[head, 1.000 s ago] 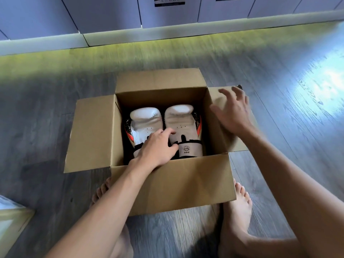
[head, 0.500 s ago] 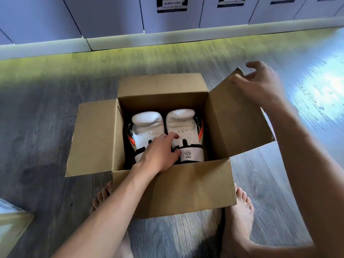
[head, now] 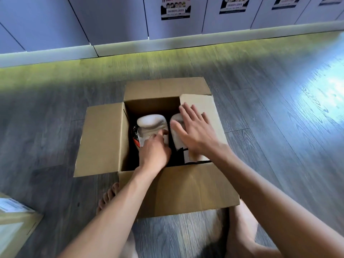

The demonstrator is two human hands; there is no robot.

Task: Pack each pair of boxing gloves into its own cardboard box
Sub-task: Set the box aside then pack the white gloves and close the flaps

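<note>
Open corrugated cardboard box (head: 178,189) on grey wood-grain floor (head: 279,127), two padded white boxing gloves (head: 151,125) upright inside beneath both hands, left hand (head: 154,151) curled on left glove, right hand (head: 195,133) spread flat, pressing right flap (head: 202,107) inward.

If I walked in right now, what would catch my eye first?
An open cardboard box in the middle of the grey floor, with white boxing gloves inside. The right hand lies flat on the right flap, folded inward over the gloves, while the left hand reaches into the box, touching them.
</note>
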